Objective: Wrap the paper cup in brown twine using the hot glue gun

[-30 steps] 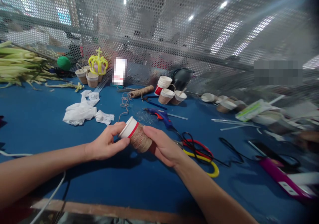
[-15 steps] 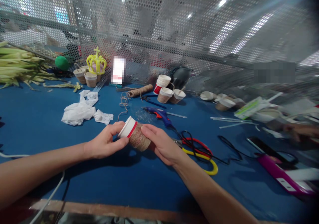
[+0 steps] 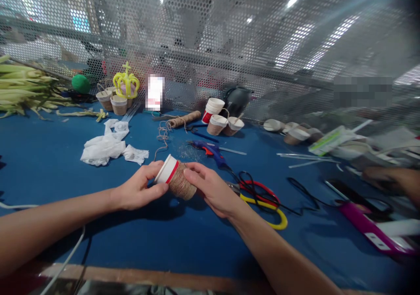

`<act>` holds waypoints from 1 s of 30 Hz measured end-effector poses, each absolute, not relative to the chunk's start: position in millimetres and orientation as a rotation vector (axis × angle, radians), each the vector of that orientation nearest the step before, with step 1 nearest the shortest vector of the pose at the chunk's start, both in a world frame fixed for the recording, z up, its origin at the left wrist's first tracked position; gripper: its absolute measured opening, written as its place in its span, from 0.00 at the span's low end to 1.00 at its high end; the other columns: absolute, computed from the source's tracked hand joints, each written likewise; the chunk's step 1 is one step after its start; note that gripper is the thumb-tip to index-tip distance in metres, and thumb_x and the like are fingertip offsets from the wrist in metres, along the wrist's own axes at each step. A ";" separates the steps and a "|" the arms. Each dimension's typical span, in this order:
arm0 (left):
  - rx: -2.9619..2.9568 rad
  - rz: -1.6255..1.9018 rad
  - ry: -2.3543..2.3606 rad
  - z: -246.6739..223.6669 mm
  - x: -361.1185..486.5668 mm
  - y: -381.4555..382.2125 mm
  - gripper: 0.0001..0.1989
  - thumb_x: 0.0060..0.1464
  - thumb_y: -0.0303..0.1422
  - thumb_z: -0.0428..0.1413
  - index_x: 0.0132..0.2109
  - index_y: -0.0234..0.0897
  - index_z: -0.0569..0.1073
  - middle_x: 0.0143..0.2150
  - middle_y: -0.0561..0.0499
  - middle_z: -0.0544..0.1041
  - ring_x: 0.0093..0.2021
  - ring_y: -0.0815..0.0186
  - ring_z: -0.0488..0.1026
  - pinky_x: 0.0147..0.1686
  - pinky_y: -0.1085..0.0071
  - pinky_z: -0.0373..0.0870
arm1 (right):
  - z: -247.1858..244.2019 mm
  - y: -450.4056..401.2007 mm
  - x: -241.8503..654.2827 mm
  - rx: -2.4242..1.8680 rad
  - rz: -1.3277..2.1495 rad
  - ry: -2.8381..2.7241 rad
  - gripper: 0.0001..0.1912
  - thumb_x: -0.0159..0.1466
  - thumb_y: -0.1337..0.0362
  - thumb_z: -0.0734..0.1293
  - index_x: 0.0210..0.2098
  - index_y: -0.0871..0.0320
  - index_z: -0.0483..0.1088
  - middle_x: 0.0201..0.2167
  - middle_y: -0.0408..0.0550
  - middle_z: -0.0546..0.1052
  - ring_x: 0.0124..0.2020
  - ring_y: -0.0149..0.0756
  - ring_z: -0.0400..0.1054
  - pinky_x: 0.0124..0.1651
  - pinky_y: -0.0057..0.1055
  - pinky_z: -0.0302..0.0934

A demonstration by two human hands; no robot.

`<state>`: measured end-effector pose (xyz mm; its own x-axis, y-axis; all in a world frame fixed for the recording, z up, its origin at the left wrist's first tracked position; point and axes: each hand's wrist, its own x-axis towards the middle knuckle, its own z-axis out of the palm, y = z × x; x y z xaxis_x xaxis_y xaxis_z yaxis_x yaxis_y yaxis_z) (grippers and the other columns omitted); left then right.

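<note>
A paper cup [image 3: 181, 182] lies tilted between my hands, its white rim toward the left and twine wound round its lower part below a red band. My left hand [image 3: 141, 185] pinches the rim end between thumb and fingers. On the twine-covered side, my right hand [image 3: 210, 187] grips with its thumb on top; its other fingers are partly hidden. Loose twine [image 3: 162, 137] runs from a twine roll [image 3: 184, 119] toward the cup. A blue glue gun [image 3: 210, 150] rests just beyond my right hand, and scissors [image 3: 278, 218] with red and yellow handles lie beside it.
White crumpled tissue [image 3: 103, 148] lies at left. Behind stand twine-wrapped cups [image 3: 217, 125], a yellow crown-shaped piece [image 3: 126, 85] and corn husks [image 3: 26, 87]. A purple power strip [image 3: 367, 229], glue sticks [image 3: 303, 157] and another person's hand [image 3: 387, 177] are at right.
The cup has shifted slightly left, and my right thumb has moved a little along the twine. At right, the other person's hand has come further down and left.
</note>
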<state>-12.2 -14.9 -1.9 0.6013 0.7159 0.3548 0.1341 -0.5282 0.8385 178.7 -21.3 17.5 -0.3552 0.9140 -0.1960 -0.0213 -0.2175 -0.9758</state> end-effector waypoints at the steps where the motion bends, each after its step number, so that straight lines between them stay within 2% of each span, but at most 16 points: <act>1: 2.014 0.903 0.670 -1.7 -12.0 -14.6 0.12 0.54 0.35 0.46 0.34 0.30 0.69 0.32 0.47 0.67 0.39 0.60 0.66 0.43 0.66 0.61 | 17.4 -21.2 178.7 -1.132 1.658 -1.320 0.18 0.54 0.57 0.67 0.41 0.60 0.65 0.36 0.48 0.72 0.35 0.32 0.67 0.36 0.28 0.59; 6: 2.070 0.888 0.643 2.2 -12.0 -13.9 0.10 0.53 0.32 0.47 0.34 0.30 0.70 0.33 0.45 0.70 0.40 0.60 0.65 0.46 0.63 0.59 | 21.3 -20.7 180.0 -1.167 1.554 -1.466 0.19 0.55 0.55 0.65 0.42 0.59 0.64 0.37 0.49 0.72 0.36 0.34 0.67 0.38 0.31 0.60; 9: 1.997 0.837 0.584 6.6 -12.9 -13.0 0.09 0.50 0.32 0.50 0.37 0.31 0.70 0.37 0.45 0.71 0.41 0.59 0.65 0.47 0.63 0.59 | 26.1 -22.4 181.2 -1.220 1.295 -1.717 0.20 0.55 0.55 0.65 0.43 0.58 0.63 0.39 0.50 0.72 0.38 0.37 0.67 0.40 0.35 0.60; 12: 1.642 0.789 0.630 9.3 -11.5 -11.1 0.13 0.47 0.35 0.53 0.40 0.31 0.70 0.36 0.47 0.72 0.36 0.62 0.67 0.39 0.68 0.63 | 28.0 -25.7 180.7 -1.209 0.853 -1.977 0.20 0.54 0.59 0.67 0.44 0.56 0.62 0.42 0.49 0.70 0.42 0.39 0.65 0.46 0.39 0.58; 15: 1.265 0.805 0.709 8.6 -6.8 -9.3 0.13 0.46 0.38 0.55 0.35 0.30 0.72 0.28 0.51 0.72 0.27 0.69 0.66 0.29 0.74 0.62 | 24.9 -28.8 178.7 -1.077 0.525 -2.178 0.22 0.53 0.61 0.67 0.46 0.55 0.61 0.44 0.51 0.69 0.45 0.41 0.63 0.49 0.41 0.56; 18: 1.052 0.834 0.757 6.2 -2.1 -8.3 0.13 0.45 0.38 0.57 0.28 0.29 0.72 0.22 0.52 0.70 0.22 0.73 0.63 0.24 0.77 0.58 | 19.8 -30.4 176.8 -0.951 0.347 -2.288 0.24 0.53 0.63 0.67 0.49 0.57 0.59 0.46 0.54 0.68 0.48 0.43 0.61 0.50 0.43 0.55; 22: 0.976 0.848 0.840 4.9 -0.5 -7.3 0.12 0.44 0.36 0.58 0.23 0.29 0.70 0.18 0.54 0.67 0.19 0.75 0.60 0.20 0.77 0.54 | 15.6 -29.9 176.6 -0.918 0.311 -2.315 0.25 0.53 0.63 0.67 0.50 0.56 0.58 0.46 0.54 0.67 0.48 0.45 0.60 0.50 0.46 0.55; 30: 0.949 0.886 0.877 6.9 1.1 -6.5 0.12 0.42 0.36 0.58 0.24 0.29 0.70 0.19 0.54 0.68 0.18 0.74 0.62 0.20 0.76 0.57 | 14.0 -25.4 178.0 -1.010 0.528 -2.232 0.24 0.53 0.62 0.68 0.48 0.54 0.58 0.46 0.51 0.66 0.48 0.41 0.61 0.51 0.41 0.55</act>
<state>1.1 -6.5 6.9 0.3691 0.9032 -0.2189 -0.2278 0.3163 0.9209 178.0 -25.4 14.0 -0.5114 0.7731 0.3751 0.5229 0.6264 -0.5781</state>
